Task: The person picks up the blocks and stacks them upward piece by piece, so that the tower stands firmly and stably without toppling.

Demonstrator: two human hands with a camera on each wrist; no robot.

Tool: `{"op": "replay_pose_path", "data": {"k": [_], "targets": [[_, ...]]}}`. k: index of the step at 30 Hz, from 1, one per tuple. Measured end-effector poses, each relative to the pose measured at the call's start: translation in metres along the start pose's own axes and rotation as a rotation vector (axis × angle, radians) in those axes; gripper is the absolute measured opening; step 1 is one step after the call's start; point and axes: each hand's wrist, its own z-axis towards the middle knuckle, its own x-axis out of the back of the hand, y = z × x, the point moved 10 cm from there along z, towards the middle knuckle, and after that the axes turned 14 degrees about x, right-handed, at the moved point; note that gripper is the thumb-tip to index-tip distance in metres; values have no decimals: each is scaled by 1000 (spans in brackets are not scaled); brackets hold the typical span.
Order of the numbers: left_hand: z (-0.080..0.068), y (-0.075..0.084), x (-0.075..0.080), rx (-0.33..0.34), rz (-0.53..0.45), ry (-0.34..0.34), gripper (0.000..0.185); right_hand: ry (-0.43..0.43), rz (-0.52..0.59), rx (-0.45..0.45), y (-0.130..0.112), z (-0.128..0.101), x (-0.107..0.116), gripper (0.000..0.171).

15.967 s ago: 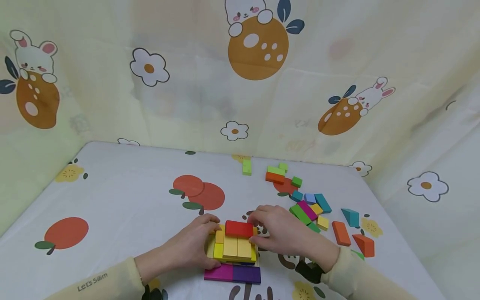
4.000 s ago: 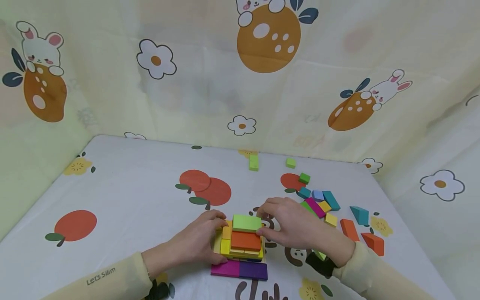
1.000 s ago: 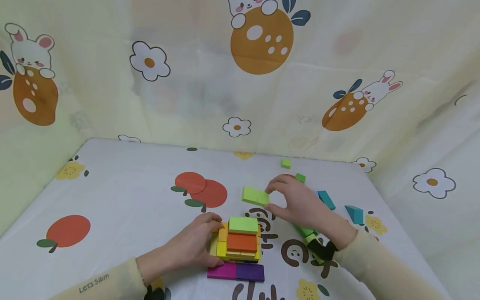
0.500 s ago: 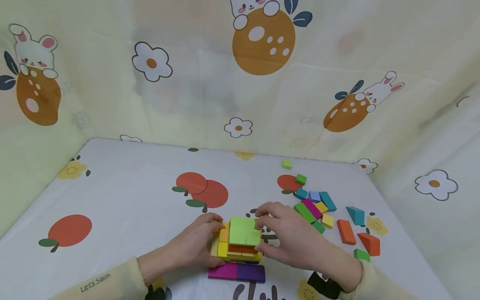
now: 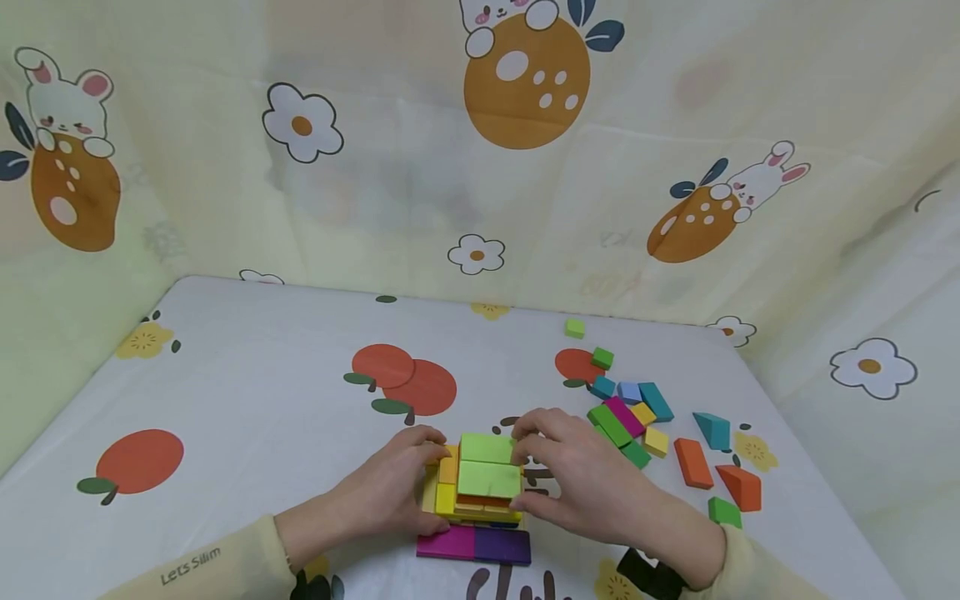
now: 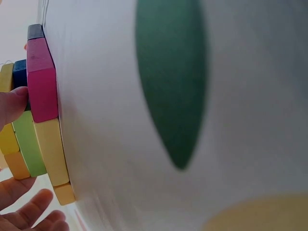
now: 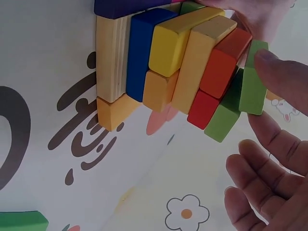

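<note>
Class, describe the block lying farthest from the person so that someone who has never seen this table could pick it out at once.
Start at the stack of blocks between the two hands, then look right to the loose blocks. Follow them away towards the curtain: the last piece is a small light green cube. It lies alone, apart from the rest.

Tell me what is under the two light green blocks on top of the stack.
Under the two light green blocks only the front edge of an orange-red layer shows, with yellow blocks below it. The green blocks cover the rest of that layer. Both hands flank the stack.
</note>
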Motion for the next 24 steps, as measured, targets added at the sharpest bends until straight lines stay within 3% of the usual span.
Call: {"op": "replay_pose_path", "data": {"k": [8,16,24], "targets": [[0,1,0,0,-4,-6,68,5,34,-38,6,0,-1,35],[0,1,0,-11,-12,-8,69,-54,56,-81,12,9,-15,75],[0,-1,0,-12,-6,0,68,-67,74,-77,14,12,-20,67]]}}
